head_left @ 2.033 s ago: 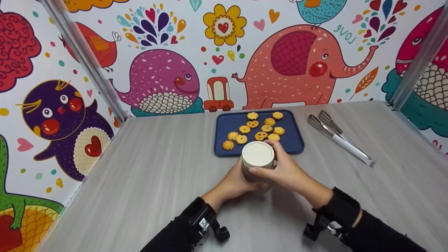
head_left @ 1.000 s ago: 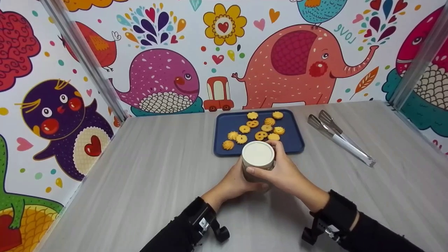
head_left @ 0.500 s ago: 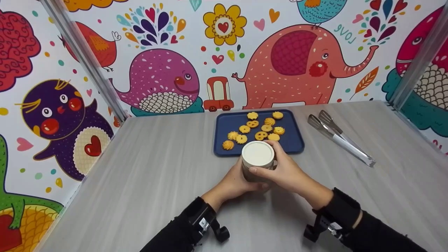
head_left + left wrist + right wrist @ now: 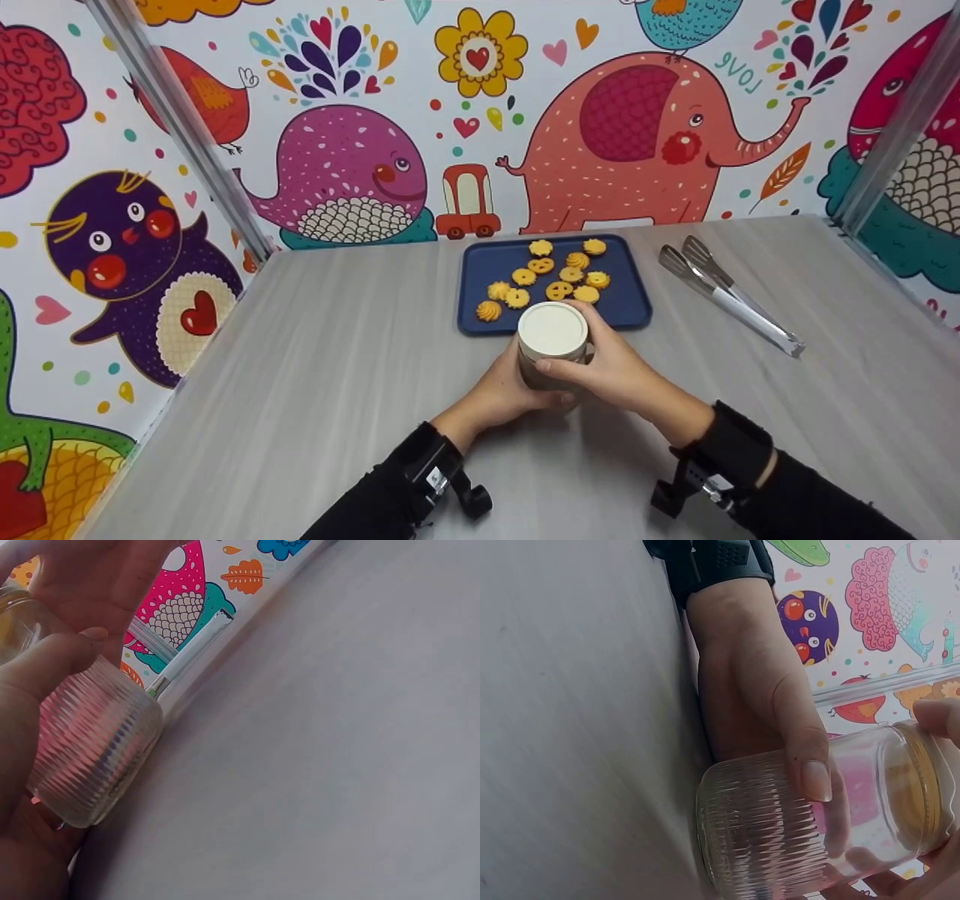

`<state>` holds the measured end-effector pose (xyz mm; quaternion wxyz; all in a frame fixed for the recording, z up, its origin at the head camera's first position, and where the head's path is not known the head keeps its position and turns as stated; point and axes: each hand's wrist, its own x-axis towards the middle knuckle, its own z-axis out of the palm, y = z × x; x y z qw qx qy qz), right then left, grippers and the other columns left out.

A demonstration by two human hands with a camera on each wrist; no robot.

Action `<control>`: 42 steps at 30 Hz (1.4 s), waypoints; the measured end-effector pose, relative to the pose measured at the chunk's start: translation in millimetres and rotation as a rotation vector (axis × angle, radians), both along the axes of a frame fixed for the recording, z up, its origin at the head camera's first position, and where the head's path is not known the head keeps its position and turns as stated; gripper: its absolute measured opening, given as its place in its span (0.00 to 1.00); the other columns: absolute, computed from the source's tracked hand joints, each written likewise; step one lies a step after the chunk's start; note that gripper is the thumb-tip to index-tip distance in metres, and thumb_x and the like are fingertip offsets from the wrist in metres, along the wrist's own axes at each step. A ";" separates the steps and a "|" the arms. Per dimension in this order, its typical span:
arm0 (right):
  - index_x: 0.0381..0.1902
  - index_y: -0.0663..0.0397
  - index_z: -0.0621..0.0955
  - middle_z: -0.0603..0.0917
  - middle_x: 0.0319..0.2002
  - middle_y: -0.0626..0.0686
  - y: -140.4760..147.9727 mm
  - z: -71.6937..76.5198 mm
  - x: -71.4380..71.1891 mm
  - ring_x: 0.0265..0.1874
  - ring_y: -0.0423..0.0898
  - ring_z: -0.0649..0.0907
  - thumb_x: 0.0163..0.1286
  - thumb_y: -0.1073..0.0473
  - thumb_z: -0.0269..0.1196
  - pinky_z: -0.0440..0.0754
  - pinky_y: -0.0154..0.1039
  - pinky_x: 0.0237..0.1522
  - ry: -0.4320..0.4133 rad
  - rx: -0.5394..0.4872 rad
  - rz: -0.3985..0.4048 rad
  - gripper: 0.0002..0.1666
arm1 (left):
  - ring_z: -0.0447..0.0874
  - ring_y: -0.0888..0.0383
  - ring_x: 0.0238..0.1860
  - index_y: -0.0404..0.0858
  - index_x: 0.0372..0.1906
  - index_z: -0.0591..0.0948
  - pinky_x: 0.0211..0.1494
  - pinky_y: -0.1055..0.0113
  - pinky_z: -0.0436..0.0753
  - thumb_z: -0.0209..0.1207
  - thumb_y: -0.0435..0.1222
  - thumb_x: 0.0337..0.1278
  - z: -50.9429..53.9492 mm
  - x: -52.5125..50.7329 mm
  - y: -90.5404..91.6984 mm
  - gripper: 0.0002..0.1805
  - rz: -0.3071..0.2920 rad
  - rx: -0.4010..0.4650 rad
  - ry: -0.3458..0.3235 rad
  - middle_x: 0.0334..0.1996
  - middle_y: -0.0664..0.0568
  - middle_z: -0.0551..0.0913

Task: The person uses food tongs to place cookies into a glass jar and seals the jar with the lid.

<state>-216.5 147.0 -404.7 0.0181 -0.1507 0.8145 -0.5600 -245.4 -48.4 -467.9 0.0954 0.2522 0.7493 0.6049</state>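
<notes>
A ribbed clear glass jar [image 4: 105, 742] with a cream lid [image 4: 553, 328] stands upright at the middle of the table, its base at the tabletop in the right wrist view. My left hand [image 4: 504, 390] grips the jar's body, thumb across the near side. Higher up, the right hand [image 4: 619, 373] holds the jar at the lid, its thumb in front and fingers round the far side. Through the glass in the right wrist view I see no contents in the jar [image 4: 757, 825]. Both hands partly cover it in the head view.
Just behind the jar lies a blue tray [image 4: 480, 259] bearing several butter cookies [image 4: 541, 265]. Metal tongs [image 4: 739, 300] rest spread apart to its right. Colourful printed walls [image 4: 360, 172] with animal drawings border the grey table [image 4: 337, 337] at the back and sides.
The right hand turned slightly to the left about a second ago, then came back to its earlier position. The left hand and the jar have stayed in place.
</notes>
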 end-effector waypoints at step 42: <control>0.76 0.54 0.69 0.78 0.68 0.59 -1.3 0.8 -1.1 0.69 0.58 0.76 0.61 0.51 0.81 0.70 0.62 0.71 0.003 -0.033 -0.053 0.51 | 0.69 0.60 0.75 0.50 0.84 0.55 0.80 0.58 0.64 0.83 0.40 0.45 0.1 -0.4 0.5 0.63 -0.018 0.009 0.005 0.75 0.58 0.70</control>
